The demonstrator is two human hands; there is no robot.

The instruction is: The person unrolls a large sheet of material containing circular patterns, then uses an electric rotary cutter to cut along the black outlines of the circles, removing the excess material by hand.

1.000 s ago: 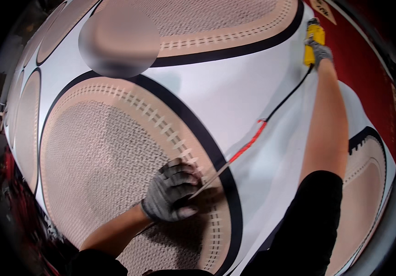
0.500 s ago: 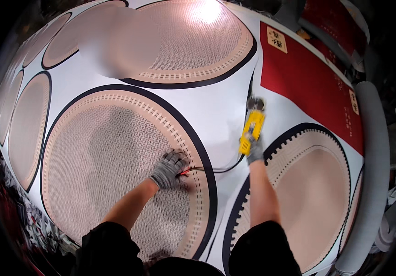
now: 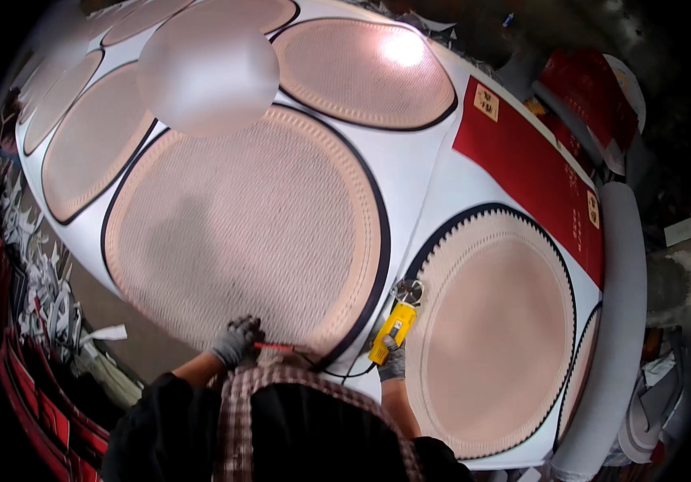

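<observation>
A yellow power tool [image 3: 392, 332] rests on the white sheet [image 3: 421, 173] at the black border between two large tan perforated discs, gripped from below by the gloved right hand [image 3: 393, 365]. A black cord runs from it toward a thin red part [image 3: 275, 346], which the gloved left hand [image 3: 235, 341] pinches closed against the near edge of the big central disc [image 3: 241, 233]. A red panel [image 3: 526, 165] lies beyond, and a grey padded roll [image 3: 618, 321] edges the sheet's right side.
</observation>
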